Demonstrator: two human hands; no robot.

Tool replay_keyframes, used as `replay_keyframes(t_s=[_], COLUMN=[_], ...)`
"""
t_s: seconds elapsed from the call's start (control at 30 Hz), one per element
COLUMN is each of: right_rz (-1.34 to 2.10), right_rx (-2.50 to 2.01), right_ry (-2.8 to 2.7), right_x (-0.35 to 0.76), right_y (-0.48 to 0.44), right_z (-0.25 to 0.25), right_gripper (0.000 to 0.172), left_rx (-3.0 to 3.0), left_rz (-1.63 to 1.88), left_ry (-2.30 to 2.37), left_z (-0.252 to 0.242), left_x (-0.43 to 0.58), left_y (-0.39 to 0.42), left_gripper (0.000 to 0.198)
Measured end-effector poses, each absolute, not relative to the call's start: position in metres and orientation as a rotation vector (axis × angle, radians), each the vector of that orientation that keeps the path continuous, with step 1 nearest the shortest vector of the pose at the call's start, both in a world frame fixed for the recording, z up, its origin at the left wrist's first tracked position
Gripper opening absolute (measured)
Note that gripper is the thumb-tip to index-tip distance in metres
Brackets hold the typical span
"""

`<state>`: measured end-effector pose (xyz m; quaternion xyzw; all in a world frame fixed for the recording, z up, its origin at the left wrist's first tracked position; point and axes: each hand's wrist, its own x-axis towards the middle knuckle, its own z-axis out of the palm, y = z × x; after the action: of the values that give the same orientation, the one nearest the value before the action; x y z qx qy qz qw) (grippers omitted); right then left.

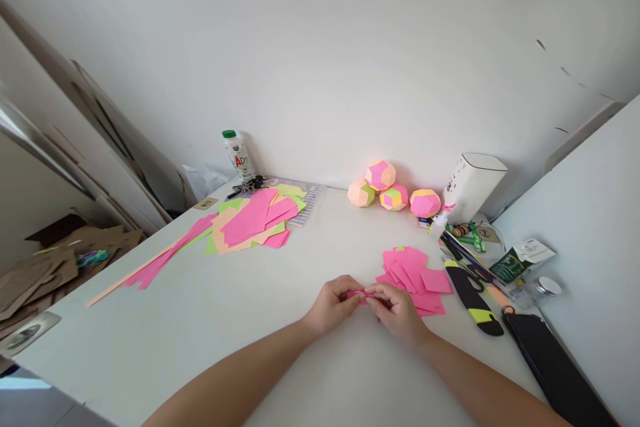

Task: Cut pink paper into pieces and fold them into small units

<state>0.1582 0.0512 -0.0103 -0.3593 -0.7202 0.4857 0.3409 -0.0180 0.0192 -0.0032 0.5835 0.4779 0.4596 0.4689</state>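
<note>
Between my fingertips is a small pink piece of paper (361, 294), pinched from both sides just above the white table. My left hand (334, 307) closes on its left end, and my right hand (395, 310) on its right end. Most of the piece is covered by my fingers, so its folds cannot be made out. Right behind my right hand lies a loose pile of pink paper pieces (407, 270), with a bit of green showing at its far edge.
Several folded paper balls (381, 175) sit against the wall. Pink, peach and green sheets (250, 220) and long strips (170, 253) lie to the left, near a white bottle (239, 157). A black-and-yellow cutter (473, 297), scissors (479, 273), a jar (547, 288) and a black case (555, 360) line the right.
</note>
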Motion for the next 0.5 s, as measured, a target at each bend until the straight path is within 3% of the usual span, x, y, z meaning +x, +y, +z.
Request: replay_keyframes(t_s=[0.5], right_rz=[1.386], right_rx=[-0.921], right_ry=[-1.821], right_x=[0.1577], right_y=[0.0513], right_z=[-0.0134], right_gripper=[0.023], left_rx=[1.309], left_rz=[1.177], left_ry=[0.999], left_z=[-0.0070], left_x=[-0.0203], left_y=[0.0182], left_gripper=[0.025])
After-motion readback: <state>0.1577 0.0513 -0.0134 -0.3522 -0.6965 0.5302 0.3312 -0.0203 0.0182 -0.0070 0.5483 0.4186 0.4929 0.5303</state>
